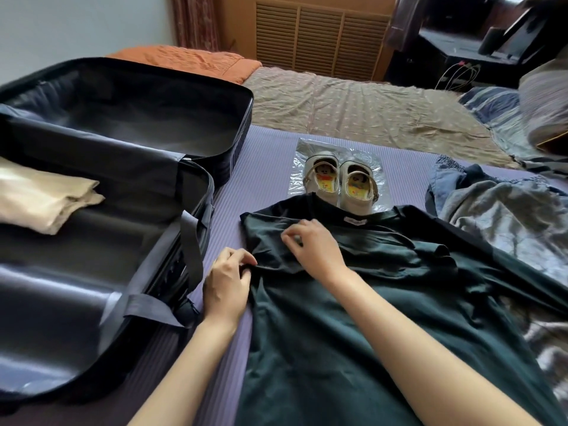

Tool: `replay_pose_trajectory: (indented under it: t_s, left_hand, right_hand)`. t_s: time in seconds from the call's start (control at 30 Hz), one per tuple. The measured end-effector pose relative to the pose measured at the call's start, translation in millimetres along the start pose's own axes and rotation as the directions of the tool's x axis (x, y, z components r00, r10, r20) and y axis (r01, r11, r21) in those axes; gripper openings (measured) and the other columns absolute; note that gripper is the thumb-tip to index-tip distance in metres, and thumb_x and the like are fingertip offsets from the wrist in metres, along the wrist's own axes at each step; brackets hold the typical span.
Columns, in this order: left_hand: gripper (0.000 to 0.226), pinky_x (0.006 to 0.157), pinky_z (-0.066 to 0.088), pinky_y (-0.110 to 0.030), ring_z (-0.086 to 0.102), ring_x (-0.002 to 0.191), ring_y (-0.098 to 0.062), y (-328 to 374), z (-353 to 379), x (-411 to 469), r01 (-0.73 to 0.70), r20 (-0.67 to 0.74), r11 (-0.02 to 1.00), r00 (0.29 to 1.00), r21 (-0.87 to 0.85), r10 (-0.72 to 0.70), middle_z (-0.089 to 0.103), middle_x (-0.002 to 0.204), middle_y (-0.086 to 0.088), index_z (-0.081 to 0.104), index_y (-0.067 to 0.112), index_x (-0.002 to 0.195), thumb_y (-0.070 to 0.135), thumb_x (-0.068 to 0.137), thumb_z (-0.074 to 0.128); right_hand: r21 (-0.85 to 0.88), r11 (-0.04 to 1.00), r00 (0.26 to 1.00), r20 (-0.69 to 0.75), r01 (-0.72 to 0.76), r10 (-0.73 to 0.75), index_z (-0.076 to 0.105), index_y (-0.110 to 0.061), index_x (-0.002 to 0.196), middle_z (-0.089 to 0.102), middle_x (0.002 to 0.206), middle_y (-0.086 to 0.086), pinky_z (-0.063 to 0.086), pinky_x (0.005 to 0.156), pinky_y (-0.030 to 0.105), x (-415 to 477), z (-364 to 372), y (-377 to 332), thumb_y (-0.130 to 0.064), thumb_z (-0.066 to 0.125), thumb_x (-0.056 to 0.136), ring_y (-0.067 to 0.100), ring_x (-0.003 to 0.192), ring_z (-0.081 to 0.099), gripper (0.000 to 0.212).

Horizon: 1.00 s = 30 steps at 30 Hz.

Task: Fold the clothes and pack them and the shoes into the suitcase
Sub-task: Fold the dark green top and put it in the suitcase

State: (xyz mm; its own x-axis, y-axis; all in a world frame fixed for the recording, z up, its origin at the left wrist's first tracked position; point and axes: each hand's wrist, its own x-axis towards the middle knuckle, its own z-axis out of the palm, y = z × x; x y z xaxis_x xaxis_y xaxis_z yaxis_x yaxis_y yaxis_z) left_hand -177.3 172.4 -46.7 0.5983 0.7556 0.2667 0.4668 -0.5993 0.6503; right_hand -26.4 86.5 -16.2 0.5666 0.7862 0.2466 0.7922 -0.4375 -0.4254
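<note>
Both bare forearms reach forward from the bottom edge, the left forearm (pixel 184 364) rising nearly straight and the right forearm (pixel 415 333) angling in from the lower right. The left hand (pixel 227 284) lies back-up, thumb and fingers curled together, pinching the shirt (pixel 338 333) at its left edge. The right hand (pixel 313 250) sits just beyond and to the right of it, wrist bent, fingers (pixel 292 238) curled down, their tips gathering a fold of the shirt. The two hands are close but apart.
</note>
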Motion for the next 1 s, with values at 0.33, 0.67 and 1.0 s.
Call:
replay_pose_trajectory:
  t_s: [0.33, 0.67, 1.0]
  left_hand:
    - [0.019, 0.067, 0.037, -0.001, 0.055, 0.066, 0.000, -7.5, 0.1, -1.4, 0.046, -0.027, 0.976, 0.998, -0.212, -0.053, 0.058, 0.082, 0.002, 0.069, 0.014, 0.077, -0.005, 0.077, 0.069]
    - [0.018, 0.071, 0.044, -0.010, 0.056, 0.074, -0.003, -14.2, 2.5, -4.1, 0.052, -0.035, 0.978, 0.998, -0.201, -0.060, 0.053, 0.088, 0.005, 0.068, 0.013, 0.076, -0.005, 0.077, 0.067]
    - [0.035, 0.096, 0.043, -0.040, 0.053, 0.123, -0.021, -1.6, 8.7, -8.3, -0.244, 0.063, 0.968, 0.969, 0.064, 0.240, 0.059, 0.130, -0.002, 0.066, 0.018, 0.118, 0.031, 0.091, 0.049]
  right_hand:
    - [-0.092, 0.983, 0.970, 0.171, -0.160, 0.173, 0.071, -0.023, 0.103, 0.068, 0.108, 0.005, 0.033, 0.087, 0.031, 96.3, 47.1, -27.9, -0.044, 0.067, 0.083, 0.027, 0.111, 0.045, 0.029]
    - [-0.104, 0.967, 0.973, -0.014, -0.233, 0.232, 0.066, -0.017, 0.112, 0.054, 0.119, 0.005, 0.027, 0.101, 0.033, 92.3, 57.8, -22.1, -0.044, 0.059, 0.089, 0.026, 0.119, 0.036, 0.036]
    - [-0.103, 0.992, 0.996, -0.043, 0.079, -0.084, 0.063, -0.015, 0.120, 0.063, 0.119, 0.005, 0.041, 0.097, 0.039, -5.9, 15.5, 5.2, -0.031, 0.054, 0.093, 0.027, 0.112, 0.056, 0.033]
